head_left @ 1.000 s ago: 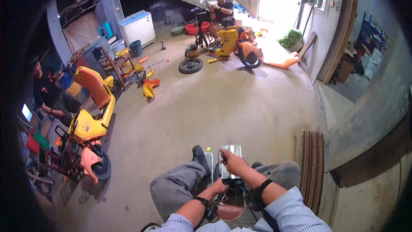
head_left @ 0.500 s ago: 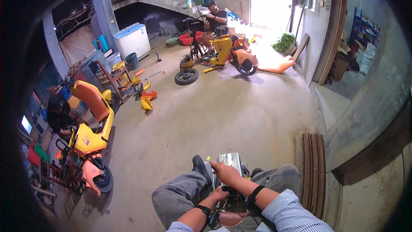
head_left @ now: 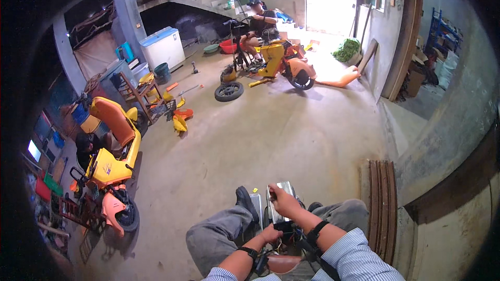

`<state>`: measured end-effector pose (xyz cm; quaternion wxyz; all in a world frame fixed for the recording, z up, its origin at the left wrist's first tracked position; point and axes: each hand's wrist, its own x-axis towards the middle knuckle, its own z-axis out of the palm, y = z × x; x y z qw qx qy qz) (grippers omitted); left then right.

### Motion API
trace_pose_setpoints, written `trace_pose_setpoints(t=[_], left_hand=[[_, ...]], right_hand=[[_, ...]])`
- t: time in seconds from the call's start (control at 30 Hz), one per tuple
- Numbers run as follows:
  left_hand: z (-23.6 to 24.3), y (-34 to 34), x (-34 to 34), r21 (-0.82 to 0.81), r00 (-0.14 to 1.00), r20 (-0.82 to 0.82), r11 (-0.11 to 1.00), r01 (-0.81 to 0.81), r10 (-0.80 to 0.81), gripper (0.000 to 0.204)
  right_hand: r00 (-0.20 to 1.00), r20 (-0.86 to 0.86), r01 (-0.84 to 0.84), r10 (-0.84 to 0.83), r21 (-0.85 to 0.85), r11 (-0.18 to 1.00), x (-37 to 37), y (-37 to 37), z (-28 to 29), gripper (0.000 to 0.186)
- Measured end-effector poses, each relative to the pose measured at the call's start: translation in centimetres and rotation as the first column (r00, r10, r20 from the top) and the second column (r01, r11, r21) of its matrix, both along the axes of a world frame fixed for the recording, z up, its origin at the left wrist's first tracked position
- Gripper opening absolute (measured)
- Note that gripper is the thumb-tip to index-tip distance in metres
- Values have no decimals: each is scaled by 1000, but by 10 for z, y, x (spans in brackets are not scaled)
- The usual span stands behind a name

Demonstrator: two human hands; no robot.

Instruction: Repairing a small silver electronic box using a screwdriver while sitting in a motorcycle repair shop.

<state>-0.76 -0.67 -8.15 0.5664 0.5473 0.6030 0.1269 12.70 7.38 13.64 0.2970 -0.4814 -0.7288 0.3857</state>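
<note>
Hanging over the silver ribbed box (head_left: 285, 189) with its fingers curled, the person's right grip (head_left: 284, 201) may be touching the metal or may be just above it; whether it grasps anything cannot be told. The box lies between the knees, at twelve o'clock from the left grip (head_left: 272, 233). That grip is bunched at the near end, against a black part (head_left: 283, 226), and whether it pinches anything is hidden too.

The likeliest trouble seems to come from the loose wires (head_left: 288, 235) at three o'clock from the left grip: a finger or wrist strap (head_left: 247, 252) could snag one and tug it from its joint. The box appears tilted, and what bears it is hidden, so an uneven push by the right grip might tip it. It could then knock the second ribbed panel (head_left: 255, 203), at eleven o'clock from the left grip, or drop by the shoe (head_left: 245, 199) just beyond.
</note>
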Motion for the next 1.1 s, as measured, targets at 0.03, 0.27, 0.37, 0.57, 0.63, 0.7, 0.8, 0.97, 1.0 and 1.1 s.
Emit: trace_pose_setpoints(t=[0.03,0.27,0.37,0.57,0.63,0.7,0.8,0.97,1.0,1.1], left_hand=[[-6,5,-2,10,999,-24,1000,22,-21,35],[15,13,7,97,997,-71,995,15,-8,40],[74,20,31,56,983,-16,982,182,-182,46],[89,-1,4,7,989,-130,997,74,-73,50],[124,11,20,-40,988,-109,994,106,-110,53],[113,-5,17,1,989,-146,999,39,-38,59],[69,-14,-9,112,990,-142,993,27,-11,67],[54,-29,-29,209,992,-120,978,-5,30,64],[89,-10,0,71,989,-141,996,54,-43,58],[101,-10,-3,19,999,21,999,36,-37,46]], right_hand=[[999,6,42,-43,8,999,3,1,6,42],[995,-34,101,-96,191,976,20,11,8,46],[983,1,180,-184,197,964,51,18,27,48],[975,79,205,-209,52,977,60,17,36,46],[952,98,278,-290,119,953,84,16,17,47],[933,99,338,-345,86,937,94,6,7,47],[937,83,337,-339,35,941,78,-4,11,47],[983,78,158,-163,74,985,53,-9,2,46],[971,158,180,-181,18,983,77,-2,-6,45],[983,137,120,-119,1,993,68,-2,3,44]])
